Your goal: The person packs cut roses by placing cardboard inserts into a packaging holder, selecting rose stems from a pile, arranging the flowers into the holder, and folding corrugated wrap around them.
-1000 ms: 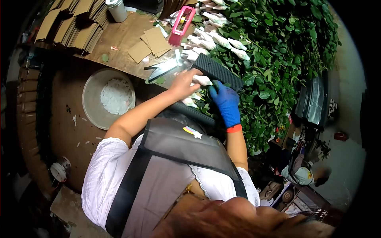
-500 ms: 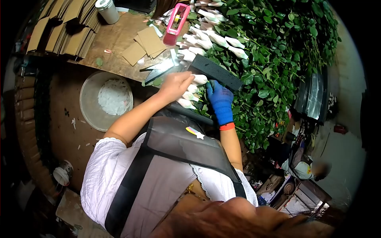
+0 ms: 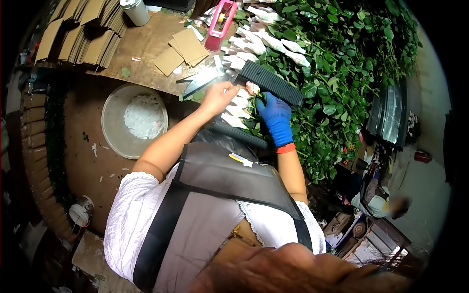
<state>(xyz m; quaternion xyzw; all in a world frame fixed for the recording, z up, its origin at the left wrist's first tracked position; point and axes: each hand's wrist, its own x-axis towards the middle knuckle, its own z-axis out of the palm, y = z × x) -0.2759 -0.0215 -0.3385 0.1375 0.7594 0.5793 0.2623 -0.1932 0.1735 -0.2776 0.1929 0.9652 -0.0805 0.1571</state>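
Observation:
A pink and cream rose (image 3: 252, 88) shows its bare bloom in front of the ridged black block (image 3: 271, 82). Its stem runs down to my right hand (image 3: 275, 113), in a blue glove, whose fingers are closed on it. Left of the bloom is my left hand (image 3: 220, 97), bare, its fingers pinched together; a small whitish bit shows at them, too small to name. Several buds in white net sleeves (image 3: 235, 111) lie between my hands and below the rose. Scissors (image 3: 199, 82) rest on the table just beyond my left hand.
Net-sleeved roses (image 3: 264, 41) and dense foliage (image 3: 337, 73) cover the right side. A pink tape dispenser (image 3: 221, 24), cardboard pieces (image 3: 188, 47), cardboard stacks (image 3: 80, 36) and a white cup (image 3: 135, 11) stand on the table (image 3: 146, 46). A bucket (image 3: 108, 122) holds white scraps. Another person (image 3: 376, 202) is at lower right.
The bud between my hands had a white net sleeve around it; now its bloom is bare. My left hand has drawn back from it to the left. My right hand stays at the stem.

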